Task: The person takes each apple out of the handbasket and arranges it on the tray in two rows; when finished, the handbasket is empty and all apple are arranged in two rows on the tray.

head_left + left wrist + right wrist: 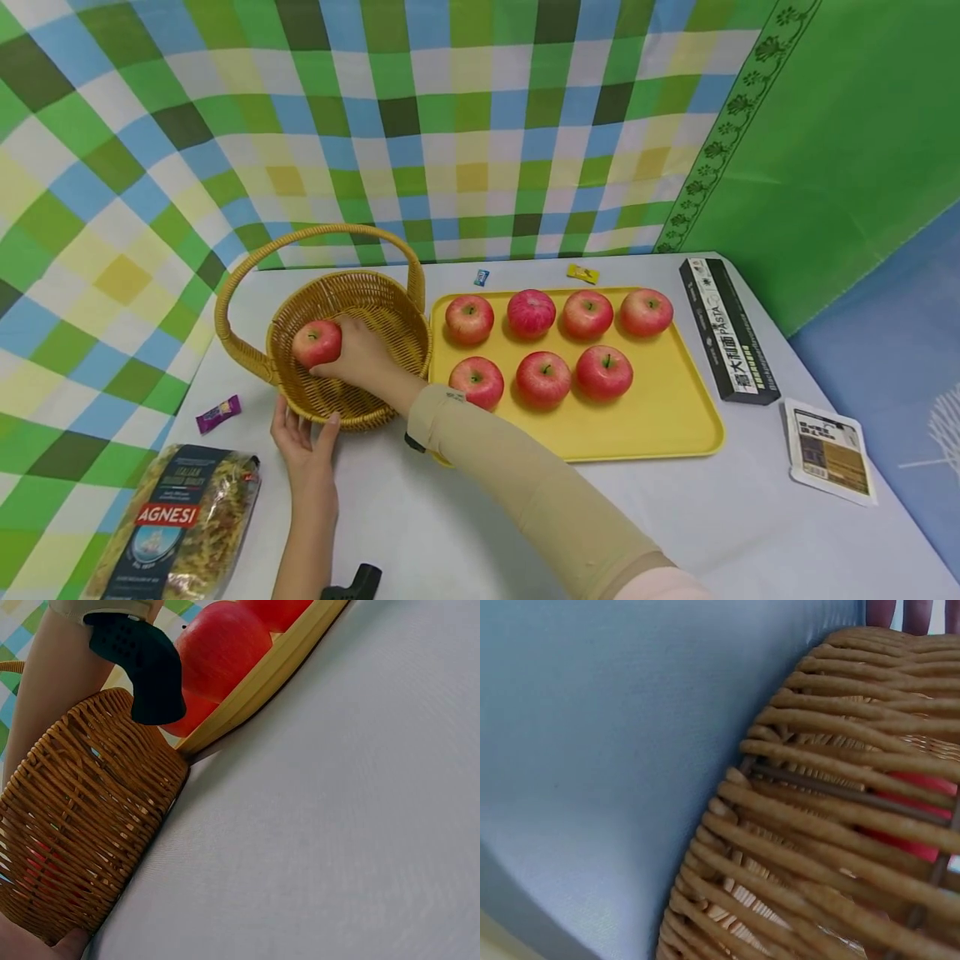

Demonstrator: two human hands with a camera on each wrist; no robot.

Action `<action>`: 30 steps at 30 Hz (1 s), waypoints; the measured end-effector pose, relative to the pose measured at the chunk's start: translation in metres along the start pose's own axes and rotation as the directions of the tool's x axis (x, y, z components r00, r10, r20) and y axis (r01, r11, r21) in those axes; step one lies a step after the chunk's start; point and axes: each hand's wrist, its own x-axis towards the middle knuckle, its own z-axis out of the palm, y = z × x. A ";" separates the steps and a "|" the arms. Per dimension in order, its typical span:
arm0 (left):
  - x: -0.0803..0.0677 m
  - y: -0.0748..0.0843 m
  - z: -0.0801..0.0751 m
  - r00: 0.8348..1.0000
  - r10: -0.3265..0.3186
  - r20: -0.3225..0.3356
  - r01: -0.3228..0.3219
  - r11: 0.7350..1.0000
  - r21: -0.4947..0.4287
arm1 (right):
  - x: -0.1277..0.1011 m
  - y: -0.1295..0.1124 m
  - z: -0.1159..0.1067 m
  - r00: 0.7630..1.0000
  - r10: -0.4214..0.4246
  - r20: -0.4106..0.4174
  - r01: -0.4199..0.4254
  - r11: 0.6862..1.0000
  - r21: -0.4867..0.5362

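Note:
My right hand (360,354) reaches into the wicker basket (276,342) and holds a red apple (315,342) at the basket's left side, with its fingers around the fruit's right and near sides. My left hand (303,443) rests against the outside of the basket at its near left, fingers and thumb spread along the wall. In the left wrist view, its thumb (73,943) touches the weave (82,802). Through gaps in the wicker, the right wrist view shows red (915,814). To the right, a yellow tray (652,429) carries several red apples (543,380).
The basket's tall handle (330,231) arches over its back. A pasta bag (168,525) lies front left beside a purple wrapped sweet (218,414). Behind the tray are blue (482,277) and yellow (582,273) packets. A black box (729,333) and white pouch (829,452) lie right.

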 end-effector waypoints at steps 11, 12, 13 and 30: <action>-0.001 -0.001 0.001 1.000 0.010 0.008 -0.010 1.000 -0.010 | 0.008 -0.001 0.005 1.000 0.001 0.026 -0.001 1.000 0.000; 0.000 -0.001 0.001 1.000 0.011 0.008 -0.011 1.000 -0.009 | 0.009 -0.001 0.005 1.000 0.002 0.030 -0.002 1.000 -0.006; 0.000 0.000 0.000 1.000 0.012 0.009 -0.012 1.000 -0.010 | 0.009 -0.002 0.005 0.999 0.003 0.032 -0.003 1.000 -0.012; 0.001 -0.001 -0.001 1.000 0.011 -0.005 -0.011 1.000 -0.022 | 0.018 -0.001 0.010 1.000 0.028 0.007 -0.028 0.997 0.068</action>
